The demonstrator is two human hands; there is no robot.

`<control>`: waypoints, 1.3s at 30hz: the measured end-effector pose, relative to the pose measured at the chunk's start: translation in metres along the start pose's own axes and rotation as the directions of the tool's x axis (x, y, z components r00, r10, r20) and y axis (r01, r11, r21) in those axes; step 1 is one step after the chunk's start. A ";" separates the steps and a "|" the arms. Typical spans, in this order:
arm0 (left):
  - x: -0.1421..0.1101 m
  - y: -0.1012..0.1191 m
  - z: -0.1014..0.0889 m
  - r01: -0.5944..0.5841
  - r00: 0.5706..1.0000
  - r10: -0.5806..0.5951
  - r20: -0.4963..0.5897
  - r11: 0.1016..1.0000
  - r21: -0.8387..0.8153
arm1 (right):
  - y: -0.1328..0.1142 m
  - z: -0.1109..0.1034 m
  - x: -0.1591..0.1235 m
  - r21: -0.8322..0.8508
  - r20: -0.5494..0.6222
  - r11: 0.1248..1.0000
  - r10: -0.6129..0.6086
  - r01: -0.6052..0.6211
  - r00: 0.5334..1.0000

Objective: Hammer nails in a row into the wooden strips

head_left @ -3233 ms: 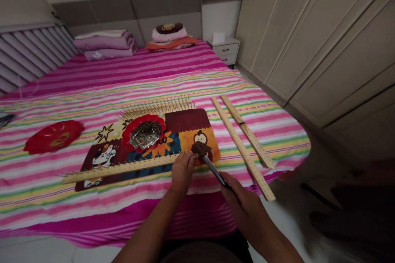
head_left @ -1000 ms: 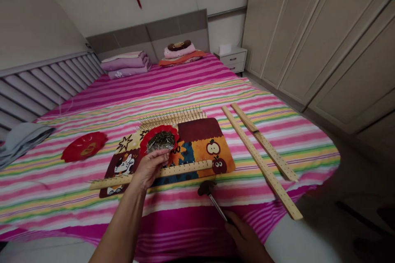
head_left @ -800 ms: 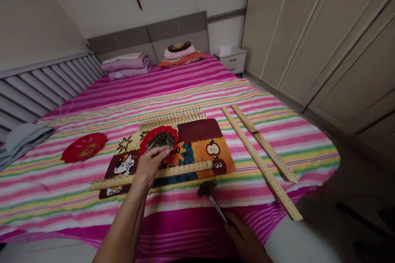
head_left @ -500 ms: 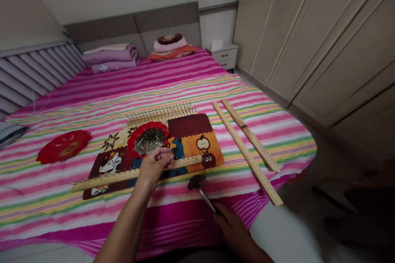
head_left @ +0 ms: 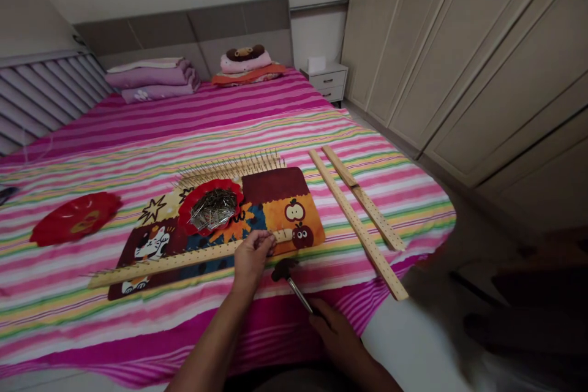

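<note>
- Centrally, the patterned mat (head_left: 278, 187) lies under a nail-studded strip (head_left: 184, 260) along its near side.
- Left hand (head_left: 252, 259): fingertips pinched together over the strip, near the mat's right side; whether they hold a nail, I cannot tell.
- Right hand (head_left: 334, 326): wrapped around the hammer (head_left: 299, 295), nearer than the mat.
- Red bowl (head_left: 186, 215), holding nails (head_left: 214, 207): on the mat.

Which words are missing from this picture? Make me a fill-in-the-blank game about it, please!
1. The right hand holds the hammer by its ____.
2. The bowl full of nails is coloured ____.
3. Of the two hands, the ____ hand is nearer that bowl.
4. The nightstand by the wardrobe has ____ drawers.

Missing words: handle; red; left; two.
</note>
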State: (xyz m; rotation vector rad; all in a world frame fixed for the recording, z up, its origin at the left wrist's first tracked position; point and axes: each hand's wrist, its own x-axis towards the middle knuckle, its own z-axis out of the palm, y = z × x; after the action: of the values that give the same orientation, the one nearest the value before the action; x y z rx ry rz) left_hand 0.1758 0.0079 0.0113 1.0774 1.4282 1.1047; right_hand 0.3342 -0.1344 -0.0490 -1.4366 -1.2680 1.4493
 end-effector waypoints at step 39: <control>0.000 -0.033 0.012 -0.438 0.861 0.508 0.032 0.707 0.555 | -0.091 -0.033 -0.005 -0.174 -0.138 0.981 -0.113 0.088 0.984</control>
State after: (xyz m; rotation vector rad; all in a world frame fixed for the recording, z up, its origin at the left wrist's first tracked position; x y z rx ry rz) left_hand 0.1854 0.0025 -0.0225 1.9070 1.6674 1.1538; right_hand 0.3538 -0.1114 0.0427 -1.5357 -1.3744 1.1700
